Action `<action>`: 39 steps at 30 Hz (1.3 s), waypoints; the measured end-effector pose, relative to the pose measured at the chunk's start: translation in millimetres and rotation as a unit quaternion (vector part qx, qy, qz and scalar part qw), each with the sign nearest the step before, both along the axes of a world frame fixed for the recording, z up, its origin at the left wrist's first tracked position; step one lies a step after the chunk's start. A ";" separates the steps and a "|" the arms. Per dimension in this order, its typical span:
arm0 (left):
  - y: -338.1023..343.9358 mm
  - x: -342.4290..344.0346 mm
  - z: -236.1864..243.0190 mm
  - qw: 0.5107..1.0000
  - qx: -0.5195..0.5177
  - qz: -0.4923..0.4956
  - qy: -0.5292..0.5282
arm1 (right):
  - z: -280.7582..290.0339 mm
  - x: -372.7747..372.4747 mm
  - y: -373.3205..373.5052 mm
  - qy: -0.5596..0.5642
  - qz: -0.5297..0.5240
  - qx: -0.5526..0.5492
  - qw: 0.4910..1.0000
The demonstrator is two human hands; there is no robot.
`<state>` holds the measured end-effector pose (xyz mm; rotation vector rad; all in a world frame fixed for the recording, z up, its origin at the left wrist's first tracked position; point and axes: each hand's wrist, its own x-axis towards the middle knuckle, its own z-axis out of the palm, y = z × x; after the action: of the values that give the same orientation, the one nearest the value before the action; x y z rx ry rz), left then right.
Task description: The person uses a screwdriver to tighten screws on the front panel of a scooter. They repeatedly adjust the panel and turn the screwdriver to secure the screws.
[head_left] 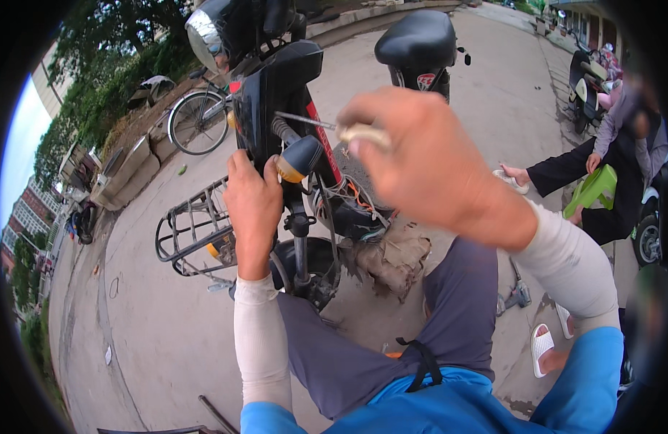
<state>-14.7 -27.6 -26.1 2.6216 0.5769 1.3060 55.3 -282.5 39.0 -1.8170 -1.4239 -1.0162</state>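
Observation:
In front of me stands an electric scooter with a black front panel (258, 108) and a red strip on its side. My left hand (253, 206) grips the panel's lower end, its thumb beside an orange-and-black turn signal (300, 159). What lies under its fingers is hidden. Raised to the right, my right hand (413, 148) is closed around the pale handle of a screwdriver (305, 119), slightly blurred. The thin metal shaft points left, its tip by the panel above the turn signal. Loose wires (355, 195) hang beneath the scooter's body.
A black front rack (193, 228) juts out left of the scooter. Brown crumpled cloth or card (392, 257) lies below the wires. The black seat (417, 40) is behind. At right, a person sits beside a green plastic stool (594, 192); a metal tool (518, 295) lies on the ground.

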 end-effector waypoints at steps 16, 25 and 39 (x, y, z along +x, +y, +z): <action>0.0 -0.9 -3.0 1.000 -0.020 0.008 0.003 | 14.7 6.0 -10.0 0.637 0.170 0.018 0.752; -2.5 -3.2 3.3 0.999 -0.040 0.011 0.009 | -16.4 7.1 -21.8 0.162 0.126 0.050 0.977; -1.0 1.3 -0.9 0.999 -0.031 0.024 0.018 | -40.0 -7.8 -26.4 0.111 0.112 0.104 0.982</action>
<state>-13.4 -28.5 -26.9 2.6018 0.6777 1.2351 47.5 -308.9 -1.0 -1.5277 -1.2999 -0.7875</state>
